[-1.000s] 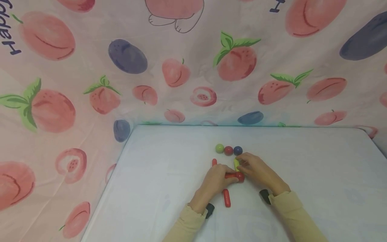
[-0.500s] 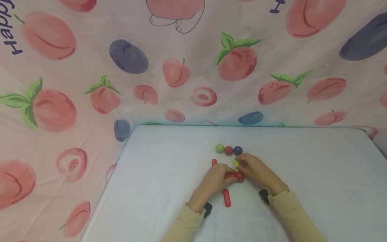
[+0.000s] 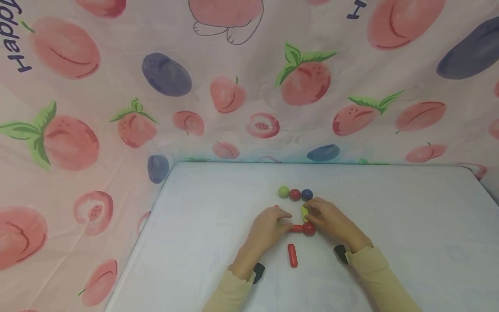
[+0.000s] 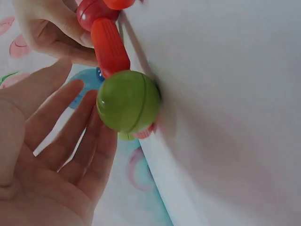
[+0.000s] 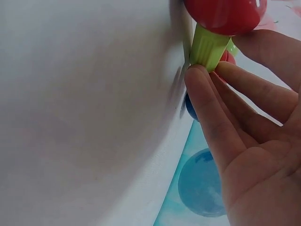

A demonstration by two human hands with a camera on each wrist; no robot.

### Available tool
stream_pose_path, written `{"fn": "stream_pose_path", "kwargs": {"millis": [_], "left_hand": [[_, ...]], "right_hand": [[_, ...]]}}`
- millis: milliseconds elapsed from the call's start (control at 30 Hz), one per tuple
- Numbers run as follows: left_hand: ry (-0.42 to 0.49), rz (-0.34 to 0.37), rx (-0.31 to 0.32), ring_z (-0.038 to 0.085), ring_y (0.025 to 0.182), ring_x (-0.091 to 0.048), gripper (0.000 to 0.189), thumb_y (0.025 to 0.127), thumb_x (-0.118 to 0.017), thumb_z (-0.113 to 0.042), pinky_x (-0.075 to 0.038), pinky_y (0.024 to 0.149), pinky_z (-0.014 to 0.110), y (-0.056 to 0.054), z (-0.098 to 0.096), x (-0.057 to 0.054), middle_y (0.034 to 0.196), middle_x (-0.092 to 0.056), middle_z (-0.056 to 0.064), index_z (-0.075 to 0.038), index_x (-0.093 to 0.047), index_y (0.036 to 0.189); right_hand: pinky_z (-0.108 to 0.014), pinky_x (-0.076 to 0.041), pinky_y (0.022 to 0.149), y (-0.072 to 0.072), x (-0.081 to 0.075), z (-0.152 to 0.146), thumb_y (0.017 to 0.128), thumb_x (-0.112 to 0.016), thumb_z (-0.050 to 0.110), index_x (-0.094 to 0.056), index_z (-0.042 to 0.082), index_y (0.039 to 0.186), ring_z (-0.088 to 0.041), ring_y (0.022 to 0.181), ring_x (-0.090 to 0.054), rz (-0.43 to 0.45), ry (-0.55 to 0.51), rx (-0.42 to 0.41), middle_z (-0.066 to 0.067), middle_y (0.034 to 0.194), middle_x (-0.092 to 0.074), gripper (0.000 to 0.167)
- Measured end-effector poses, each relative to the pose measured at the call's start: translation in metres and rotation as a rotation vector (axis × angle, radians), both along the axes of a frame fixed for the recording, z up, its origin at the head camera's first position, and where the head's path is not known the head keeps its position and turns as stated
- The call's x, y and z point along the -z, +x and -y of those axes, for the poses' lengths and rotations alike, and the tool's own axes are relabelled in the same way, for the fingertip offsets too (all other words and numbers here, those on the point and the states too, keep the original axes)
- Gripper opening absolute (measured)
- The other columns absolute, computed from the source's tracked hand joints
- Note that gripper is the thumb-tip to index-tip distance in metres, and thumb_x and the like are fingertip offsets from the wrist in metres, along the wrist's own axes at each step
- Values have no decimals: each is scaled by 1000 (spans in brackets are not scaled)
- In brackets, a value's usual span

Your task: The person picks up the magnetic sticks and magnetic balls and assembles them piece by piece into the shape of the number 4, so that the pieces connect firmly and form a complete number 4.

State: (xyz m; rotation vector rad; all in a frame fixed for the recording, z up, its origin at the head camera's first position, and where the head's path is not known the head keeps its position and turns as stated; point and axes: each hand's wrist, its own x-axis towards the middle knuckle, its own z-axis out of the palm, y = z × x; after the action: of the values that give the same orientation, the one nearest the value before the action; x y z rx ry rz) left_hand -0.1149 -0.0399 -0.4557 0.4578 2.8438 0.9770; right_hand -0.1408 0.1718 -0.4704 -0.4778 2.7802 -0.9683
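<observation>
White tabletop (image 3: 195, 242), left hand (image 3: 266, 229) loose beside glossy green ball (image 4: 129, 101), ribbed lime stick (image 5: 207, 48) pinched in right hand (image 3: 330, 219)

- The word "Happy" (image 3: 13, 45) in dark blue letters on the fruit-printed cloth (image 3: 249, 65), at the head view's upper left; it runs steeply upward, and the frame's edge crops its end.
- A capital "H" (image 3: 354, 11) in similar dark blue on the same cloth, right of centre at the top; the lettering after it is cropped.
</observation>
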Motion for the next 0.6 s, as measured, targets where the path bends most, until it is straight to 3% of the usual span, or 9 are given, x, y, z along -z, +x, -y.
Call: {"fn": "stream_pose_path", "kwargs": {"millis": [200, 333, 600], "left_hand": [[-9, -20, -33, 12, 93, -60, 25, 88, -76, -23, -54, 85, 27, 4, 10, 2, 105, -70, 1, -13, -75, 111], [-6, -39, -37, 12, 94, -61, 25, 87, -77, -22, -54, 86, 26, 5, 15, 4, 103, -69, 0, -11, -75, 110], [35, 9, -61, 12, 93, -60, 24, 88, -76, -22, -53, 85, 28, 7, 21, 10, 100, -66, -2, -12, -75, 110]], "right_hand": [[-47, -55, 92, 1, -1, 0, 90, -72, 13, -65, 2, 119, -31, 105, -65, 10, 7, -1, -11, 113, -67, 32], [-46, -55, 91, 1, 0, 0, 89, -73, 13, -66, 2, 117, -30, 103, -65, 4, 17, -12, -9, 110, -67, 31], [-46, -55, 93, 2, -1, 0, 89, -73, 15, -66, 2, 117, -29, 104, -64, 8, 47, -1, -9, 111, -67, 32]]}}
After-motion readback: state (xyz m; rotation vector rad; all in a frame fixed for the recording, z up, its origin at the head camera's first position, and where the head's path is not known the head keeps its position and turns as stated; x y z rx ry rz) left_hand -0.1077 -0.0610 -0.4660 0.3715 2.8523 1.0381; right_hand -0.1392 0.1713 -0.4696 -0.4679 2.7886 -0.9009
